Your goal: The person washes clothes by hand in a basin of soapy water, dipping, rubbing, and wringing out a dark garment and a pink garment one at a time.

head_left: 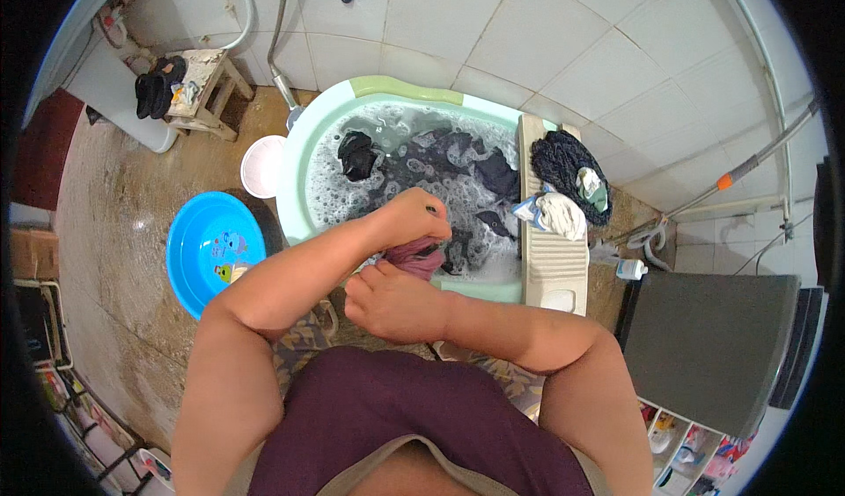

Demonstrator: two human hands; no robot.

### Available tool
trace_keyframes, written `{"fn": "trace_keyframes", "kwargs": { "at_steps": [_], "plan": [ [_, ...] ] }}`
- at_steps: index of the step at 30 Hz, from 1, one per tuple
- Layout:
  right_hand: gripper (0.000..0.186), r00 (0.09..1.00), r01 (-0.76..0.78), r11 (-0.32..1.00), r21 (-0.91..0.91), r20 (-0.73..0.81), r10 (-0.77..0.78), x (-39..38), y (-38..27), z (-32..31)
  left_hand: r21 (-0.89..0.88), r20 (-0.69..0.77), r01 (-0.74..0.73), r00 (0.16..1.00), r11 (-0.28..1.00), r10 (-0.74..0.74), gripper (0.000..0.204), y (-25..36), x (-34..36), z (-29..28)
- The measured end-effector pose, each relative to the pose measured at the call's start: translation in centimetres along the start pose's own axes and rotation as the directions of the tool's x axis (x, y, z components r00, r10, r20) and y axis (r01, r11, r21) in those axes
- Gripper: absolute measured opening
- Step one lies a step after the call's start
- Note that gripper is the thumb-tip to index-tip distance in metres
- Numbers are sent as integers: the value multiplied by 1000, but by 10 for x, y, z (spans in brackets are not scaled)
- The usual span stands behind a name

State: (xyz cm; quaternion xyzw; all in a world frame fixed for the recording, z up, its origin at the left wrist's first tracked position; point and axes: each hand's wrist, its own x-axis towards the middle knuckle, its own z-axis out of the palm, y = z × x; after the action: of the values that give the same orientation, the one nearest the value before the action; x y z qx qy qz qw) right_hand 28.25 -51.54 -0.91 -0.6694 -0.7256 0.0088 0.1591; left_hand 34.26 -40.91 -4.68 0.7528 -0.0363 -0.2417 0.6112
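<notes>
Over the near edge of the pale green tub [294,170], a wet mauve cloth [418,257] is bunched between my hands. My left hand [412,218] is closed round its upper end, above the suds. Lower down and nearer my body, my right hand [392,302] grips the other end, its fingers curled in. Beyond them, dark clothes [440,157] soak in foamy grey water. A black bunched garment [356,155] sticks up at the tub's left side. The cloth's full shape is hidden by my hands.
A ribbed beige washboard [553,271] lies across the tub's right end, with black clothing [568,166] and a white cloth [561,215] on it. Left stand a blue basin [180,249], a white bucket [262,169] and a wooden stool [211,100]. A white bottle [631,270] is at right.
</notes>
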Motion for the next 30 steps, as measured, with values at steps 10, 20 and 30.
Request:
{"fn": "trace_keyframes", "kwargs": {
  "at_steps": [10,20,30],
  "plan": [
    [16,992,46,999,16,119,-48,-3,-5,33,171,14,-14,1000,985,12,18,-16,0,19],
    [23,997,-42,996,85,76,35,-19,10,30,-91,37,175,984,980,-172,18,-53,22,20],
    [53,195,-744,321,586,-270,943,-158,70,-29,-680,271,461,881,570,-389,55,-41,30,43]
  ]
}}
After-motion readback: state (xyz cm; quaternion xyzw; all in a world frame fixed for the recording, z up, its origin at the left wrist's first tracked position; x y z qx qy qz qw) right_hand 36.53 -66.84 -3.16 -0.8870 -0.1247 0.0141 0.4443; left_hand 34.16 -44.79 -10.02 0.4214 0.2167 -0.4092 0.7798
